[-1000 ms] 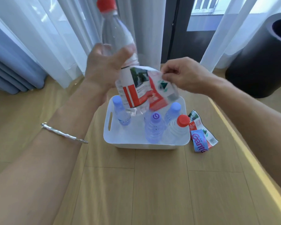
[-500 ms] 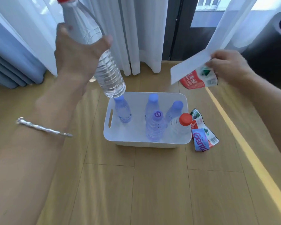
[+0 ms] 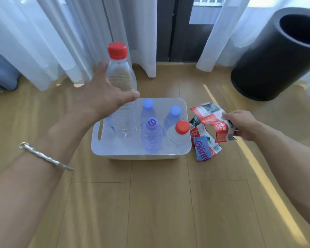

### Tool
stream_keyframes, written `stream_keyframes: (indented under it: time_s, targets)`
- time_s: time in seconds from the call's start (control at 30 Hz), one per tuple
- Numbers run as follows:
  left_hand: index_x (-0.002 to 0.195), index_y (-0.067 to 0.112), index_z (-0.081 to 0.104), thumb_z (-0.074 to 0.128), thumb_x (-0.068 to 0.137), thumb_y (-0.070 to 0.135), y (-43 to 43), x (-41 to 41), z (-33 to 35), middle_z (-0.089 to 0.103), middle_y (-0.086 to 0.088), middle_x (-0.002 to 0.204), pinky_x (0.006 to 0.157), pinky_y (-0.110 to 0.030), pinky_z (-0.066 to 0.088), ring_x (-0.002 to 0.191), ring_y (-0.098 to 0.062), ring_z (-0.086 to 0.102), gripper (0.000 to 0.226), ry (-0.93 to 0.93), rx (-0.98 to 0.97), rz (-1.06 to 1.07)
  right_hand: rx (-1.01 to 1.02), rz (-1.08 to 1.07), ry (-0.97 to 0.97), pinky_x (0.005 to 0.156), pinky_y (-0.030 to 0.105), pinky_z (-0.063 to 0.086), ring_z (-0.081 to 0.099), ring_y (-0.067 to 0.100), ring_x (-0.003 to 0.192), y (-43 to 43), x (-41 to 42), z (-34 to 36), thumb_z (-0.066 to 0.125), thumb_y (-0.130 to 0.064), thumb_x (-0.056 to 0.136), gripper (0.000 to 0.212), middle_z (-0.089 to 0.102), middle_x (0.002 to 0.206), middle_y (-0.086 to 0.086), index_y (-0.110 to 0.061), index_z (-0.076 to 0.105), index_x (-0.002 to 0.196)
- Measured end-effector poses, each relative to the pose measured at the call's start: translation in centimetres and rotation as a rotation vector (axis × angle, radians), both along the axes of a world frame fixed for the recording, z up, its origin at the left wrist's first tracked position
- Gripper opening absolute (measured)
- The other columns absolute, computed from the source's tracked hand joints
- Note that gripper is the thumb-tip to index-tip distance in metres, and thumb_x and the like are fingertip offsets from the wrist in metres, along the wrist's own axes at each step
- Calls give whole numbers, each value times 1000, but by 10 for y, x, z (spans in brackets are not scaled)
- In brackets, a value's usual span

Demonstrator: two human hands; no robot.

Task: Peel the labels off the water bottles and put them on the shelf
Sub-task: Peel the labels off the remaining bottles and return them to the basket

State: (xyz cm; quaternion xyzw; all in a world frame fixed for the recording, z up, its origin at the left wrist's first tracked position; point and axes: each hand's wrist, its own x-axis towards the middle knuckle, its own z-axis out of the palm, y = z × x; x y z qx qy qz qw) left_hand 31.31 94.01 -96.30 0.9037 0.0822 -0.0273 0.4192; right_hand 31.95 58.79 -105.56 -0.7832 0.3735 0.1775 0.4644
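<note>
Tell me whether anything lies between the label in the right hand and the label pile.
Nothing visible does: the right hand holds the label right over the pile, beside the bin.

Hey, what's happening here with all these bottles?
A person is peeling labels off water bottles. The left hand grips a bare red-capped bottle upright, with its base inside the white bin among the other bottles. The right hand pinches a peeled label just above the loose labels lying on the floor beside the bin.
</note>
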Motion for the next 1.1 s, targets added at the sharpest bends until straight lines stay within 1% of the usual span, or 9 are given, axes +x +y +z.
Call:
stream_keyframes:
  time_s: [0.17,0.27,0.33,0.43,0.53,0.67,0.8,1.0,1.1]
  targets:
    - [119,30,42,81,64,37,-3,-9,-11,62,6,102,76,-31,51,95,-15,61,68,75,53,-74,-61,20,73,57,31,50,60,24,60,6,-8,-20,61,-19,94,17,65,78,13,-4,58,99]
    - [116,30,46,80,55,46,0,-13,-20,64,5,98,78,-37,54,91,-16,63,72,106,96,-110,-148,27,161,80,46,56,67,35,80,2,-11,-30,63,-18,92,22,66,90,21,3,57,93]
    - [114,31,45,82,54,48,3,-15,-27,66,2,98,83,-42,54,91,-17,64,72,144,109,-123,-186,35,211,85,48,54,66,36,83,-2,-12,-33,60,-17,93,20,64,82,20,2,56,87]
    - [112,35,41,80,53,50,4,-20,-36,69,-6,103,73,-43,56,92,-19,65,72,213,112,-153,-200,55,303,75,42,50,62,32,73,-8,-16,-34,53,-18,96,18,63,81,19,-2,57,92]
    - [115,31,42,82,63,41,5,-24,-44,63,3,99,52,-28,44,79,-6,58,67,214,108,-168,-219,84,346,63,39,43,57,28,66,-12,-20,-35,46,-17,98,20,61,81,19,-4,54,86]
    - [128,25,37,83,68,29,1,-29,-48,48,23,93,71,-26,39,89,-8,51,76,181,82,-180,-240,112,387,52,35,35,50,23,57,-15,-24,-31,40,-16,101,29,54,69,16,-7,46,74]
    - [134,28,29,81,69,37,0,-37,-59,55,4,108,81,-32,42,101,-21,52,84,256,147,-225,-291,202,452,51,39,30,45,26,58,-9,-24,-21,35,-16,103,32,50,69,14,-3,45,75]
    - [127,32,33,81,69,31,2,-47,-80,53,8,112,82,-27,33,102,-15,50,76,280,112,-264,-228,230,365,92,37,40,48,26,95,2,-15,-32,42,-11,101,19,57,100,23,5,51,102]
    - [121,32,35,81,68,28,7,-51,-85,51,13,103,76,-28,39,98,-16,52,70,285,118,-268,-237,188,238,73,33,40,52,29,89,9,-9,-27,48,-9,96,14,54,82,16,4,51,100]
